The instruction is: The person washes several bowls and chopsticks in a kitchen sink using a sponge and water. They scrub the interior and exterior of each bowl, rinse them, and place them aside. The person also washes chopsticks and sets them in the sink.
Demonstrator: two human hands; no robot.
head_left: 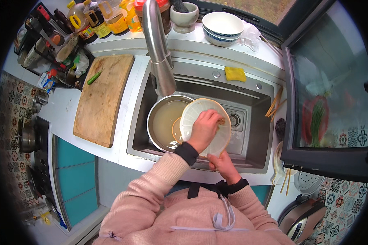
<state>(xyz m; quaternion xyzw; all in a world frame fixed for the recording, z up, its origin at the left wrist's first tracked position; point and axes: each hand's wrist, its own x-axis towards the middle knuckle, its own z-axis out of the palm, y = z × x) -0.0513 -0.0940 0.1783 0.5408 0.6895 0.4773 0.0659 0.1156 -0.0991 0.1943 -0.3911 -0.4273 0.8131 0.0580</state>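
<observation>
My right hand (225, 165) grips the near edge of a white, ribbed plastic bowl (188, 118) with an orange rim, which is tilted over the sink. Inside the bowl is my left hand (205, 130), its fingers curled together round a small brownish clump (221, 121) that I cannot identify. Left of the bowl, and partly behind it, stands a round steel basin (151, 128) of cloudy, yellowish water. An orange curved rim (174, 130) shows in that water beside the bowl.
The steel sink (259, 134) has a tall tap (161, 61) above it. A yellow sponge (235, 74) lies on its back ledge. A cutting board (104, 110) with a green chili (95, 76) is at left. An open window sash (327, 159) juts in at right, near chopsticks (275, 102).
</observation>
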